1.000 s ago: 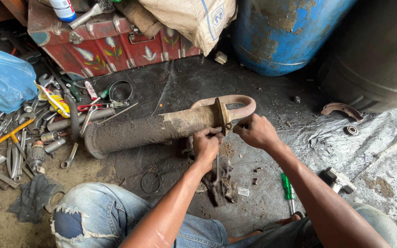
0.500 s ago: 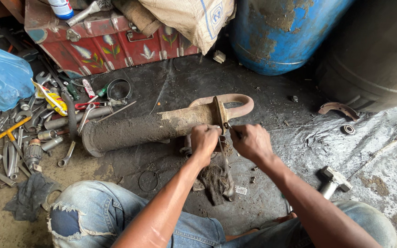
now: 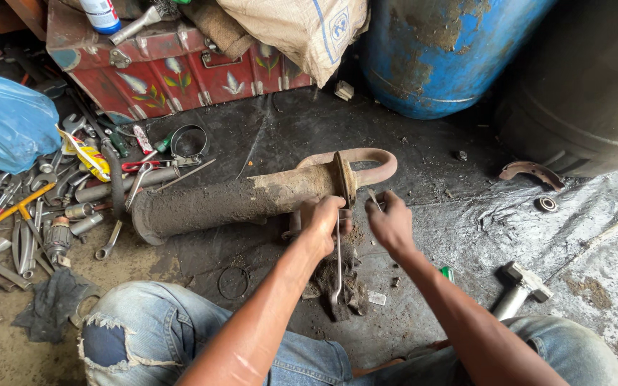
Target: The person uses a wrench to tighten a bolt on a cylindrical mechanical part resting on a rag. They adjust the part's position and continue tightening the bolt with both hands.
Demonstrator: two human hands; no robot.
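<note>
at centre frame, a mud-caked exhaust pipe (image 3: pixel 237 200) lies on the dark floor (image 3: pixel 466 229), its flange (image 3: pixel 345 179) between two hands. the left hand (image 3: pixel 321 223) has its grip closed on a wrench (image 3: pixel 338 271); the right hand (image 3: pixel 389 220) pinches a small fastener, too small to tell. the wrench could likely slip on the gritty flange, barking knuckles.

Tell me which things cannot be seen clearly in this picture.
- Head view: the left hand covers the wrench head at the muffler flange.
- What the right hand pinches is too small to tell.
- The blue drum is cut off by the top edge.
- The hammer handle goes behind the knee.
</note>
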